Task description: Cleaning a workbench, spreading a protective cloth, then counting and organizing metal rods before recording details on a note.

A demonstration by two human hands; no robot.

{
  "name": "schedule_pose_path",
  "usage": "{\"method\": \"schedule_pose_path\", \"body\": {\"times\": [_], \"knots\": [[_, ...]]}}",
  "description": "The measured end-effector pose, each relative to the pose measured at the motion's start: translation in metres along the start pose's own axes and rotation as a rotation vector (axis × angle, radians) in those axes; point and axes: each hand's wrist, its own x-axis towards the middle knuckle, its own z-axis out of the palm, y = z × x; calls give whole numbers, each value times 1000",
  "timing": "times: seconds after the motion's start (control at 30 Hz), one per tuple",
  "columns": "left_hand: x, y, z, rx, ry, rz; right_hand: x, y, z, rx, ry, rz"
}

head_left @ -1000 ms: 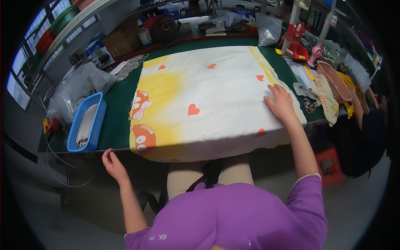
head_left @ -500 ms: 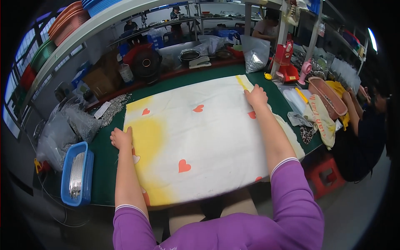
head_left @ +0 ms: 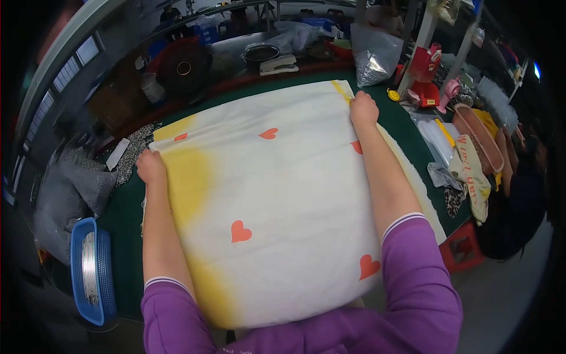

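Note:
A white cloth (head_left: 289, 194) with yellow patches and orange hearts lies across the green table and hangs over its front edge toward my body. My left hand (head_left: 152, 167) is closed on the cloth's left edge, pulling a crease up there. At the far right edge, my right hand (head_left: 364, 110) is closed on the cloth, its fingers partly hidden behind the fist. Another pale layer shows under the cloth along the right side.
A blue basket (head_left: 93, 271) of thin metal rods stands at the left, with plastic bags (head_left: 73, 189) and a heap of small metal parts (head_left: 134, 152) behind it. At right lie a pink tray (head_left: 479, 138) and rags (head_left: 471, 183). Beyond them a person (head_left: 513, 189) sits.
My left hand has moved up the cloth's left edge and gripped it, creasing it. The cloth's near edge has come closer to my body, and the view has shifted.

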Motion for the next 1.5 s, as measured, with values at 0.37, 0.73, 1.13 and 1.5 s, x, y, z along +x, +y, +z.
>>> {"method": "schedule_pose_path", "body": {"times": [0.37, 0.73, 1.13, 1.5], "knots": [[-96, 99, -66, -116, -516, 541, -120, -89, -48, 210, -492, -811], [-113, -134, -140, 243, -14, 307, -134, 95, -137, -213, -145, -283], [-261, -50, -234, -76, -563, 499, -257, 99, -181, 62, -422, -514], [-290, -124, -272, -123, -439, 280, -250, 112, -206, -192, -311, -227]]}}
